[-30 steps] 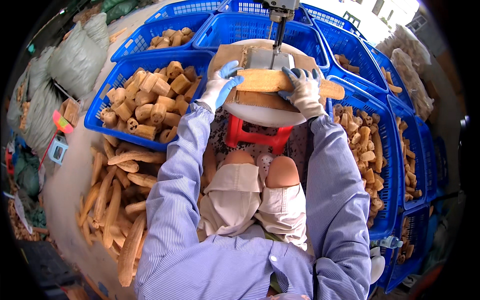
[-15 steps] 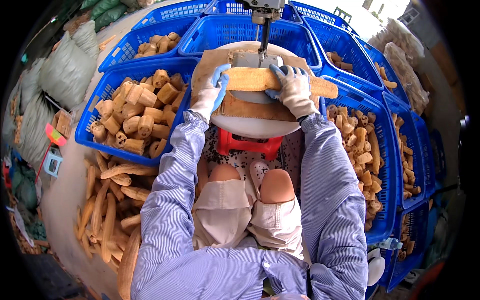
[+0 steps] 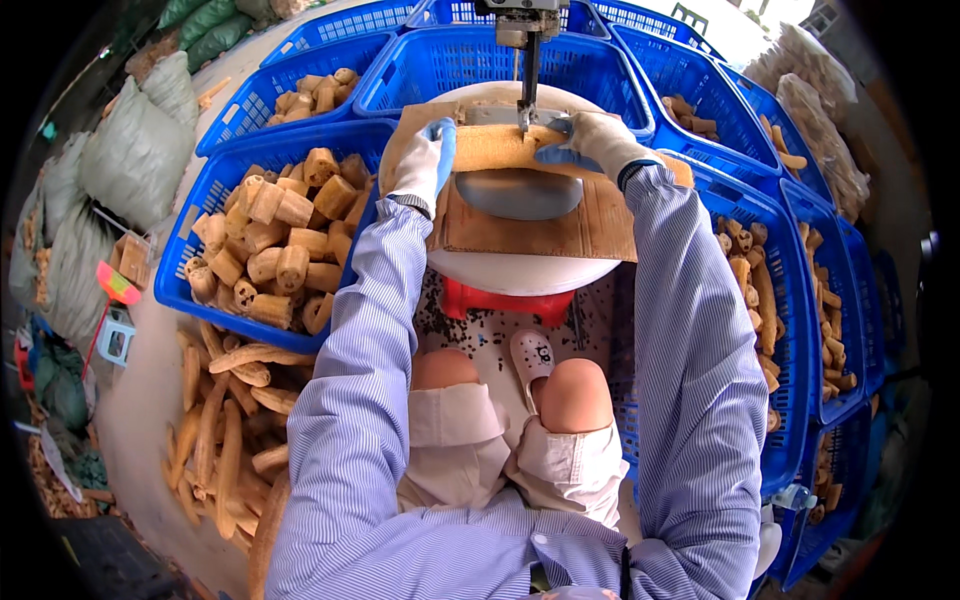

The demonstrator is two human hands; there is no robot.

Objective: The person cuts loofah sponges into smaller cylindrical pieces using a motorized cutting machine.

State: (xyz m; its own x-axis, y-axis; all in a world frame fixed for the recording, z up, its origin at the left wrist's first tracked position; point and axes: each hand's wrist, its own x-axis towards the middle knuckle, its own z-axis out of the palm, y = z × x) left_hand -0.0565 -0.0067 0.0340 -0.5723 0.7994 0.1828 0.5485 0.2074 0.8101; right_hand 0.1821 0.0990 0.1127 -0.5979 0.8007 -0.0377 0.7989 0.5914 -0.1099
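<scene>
A long tan dried loofah (image 3: 492, 149) lies crosswise against the thin upright blade (image 3: 526, 105) of a cutting machine. My left hand (image 3: 428, 163), in a white and blue glove, grips the loofah's left end. My gloved right hand (image 3: 596, 146) is closed round it just right of the blade, and the loofah's right end (image 3: 676, 170) shows beyond my wrist. Under the loofah is a brown board (image 3: 490, 232) with a grey metal plate (image 3: 520, 197), on a round white top (image 3: 520, 273).
Blue baskets ring the machine. The left basket (image 3: 235, 313) holds cut loofah pieces (image 3: 293, 208); the right basket (image 3: 795, 400) holds smaller ones. Whole loofahs (image 3: 215, 430) lie piled at lower left. A red stool (image 3: 510, 303) stands beneath the white top. Pale sacks (image 3: 135, 155) lie far left.
The loofah has moved up against the blade, which now meets it between my hands. My right hand has turned and shifted slightly right. More of the metal plate shows.
</scene>
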